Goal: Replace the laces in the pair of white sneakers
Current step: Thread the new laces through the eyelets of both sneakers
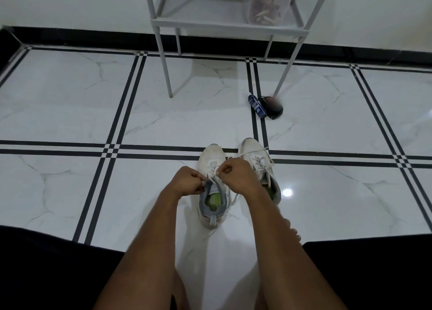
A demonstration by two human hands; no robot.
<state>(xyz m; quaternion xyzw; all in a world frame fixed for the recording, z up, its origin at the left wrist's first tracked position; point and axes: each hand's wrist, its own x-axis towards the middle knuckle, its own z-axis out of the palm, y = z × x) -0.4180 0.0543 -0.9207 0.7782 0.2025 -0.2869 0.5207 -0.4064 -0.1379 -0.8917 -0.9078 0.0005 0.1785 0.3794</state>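
You are early in the job, as far as this view lets you judge: both white sneakers sit laced on the tiled floor (70, 99), side by side and close together just in front of your knees, near the crossing of the dark tile lines, and no replacement laces are visible anywhere that you can identify. The left sneaker (212, 183) is the one you are working on; your left hand (189, 181) has its fingers curled tight on the lace (216, 177) at the upper eyelets beside the grey collar, and your right hand (236, 175) is likewise closed in a pinching grip on the same lace just above the tongue, so both hands are holding lace rather than resting open. Whether you are undoing a knot or pulling the lace through an eyelet cannot be told from here. The right sneaker (259, 167) lies untouched just beside it, with a loose lace end trailing off toward its toe. Both shoes stand upright on their soles, long axes running straight away from you, toes pointing toward the far wall and the white shelf unit (163, 22), heels and green insoles toward you. Still ahead, by this reckoning: strip the old lace from this shoe, do the same for its partner, then thread new laces into both. A small dark bottle (257, 106) and a black object (272, 107) lie on the floor near the shelf leg, well apart from the shoes
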